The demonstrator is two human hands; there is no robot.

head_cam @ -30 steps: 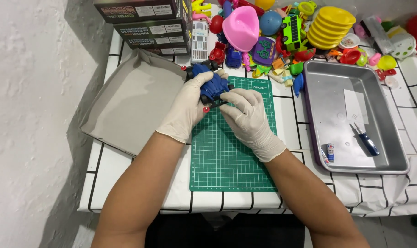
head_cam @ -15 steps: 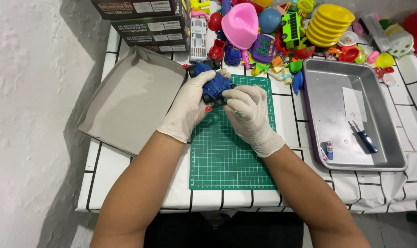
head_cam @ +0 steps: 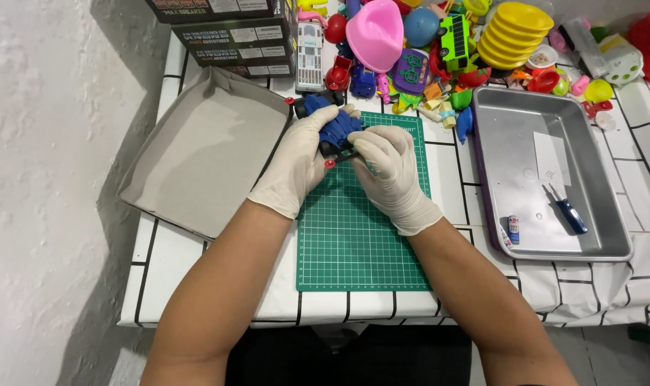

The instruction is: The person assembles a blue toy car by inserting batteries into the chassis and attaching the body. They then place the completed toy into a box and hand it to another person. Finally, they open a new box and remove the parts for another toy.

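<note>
Gloved fingers of the left hand curl around a blue toy car, gripping it from the left, while the right hand closes on its right side, fingertips pinched at the car's lower edge; whether they hold a small tool there cannot be told. The car sits above the top-left corner of the green mat, its red wheels showing at both ends. Left of the hands lies a grey open box; behind the car, a heap of toys crowds the mat's far edge, beside stacked dark cartons. To the right a metal tray holds a blue-handled screwdriver and a small battery. Compared with half a second ago, both hands grip the car in the same spot, barely shifted.
</note>
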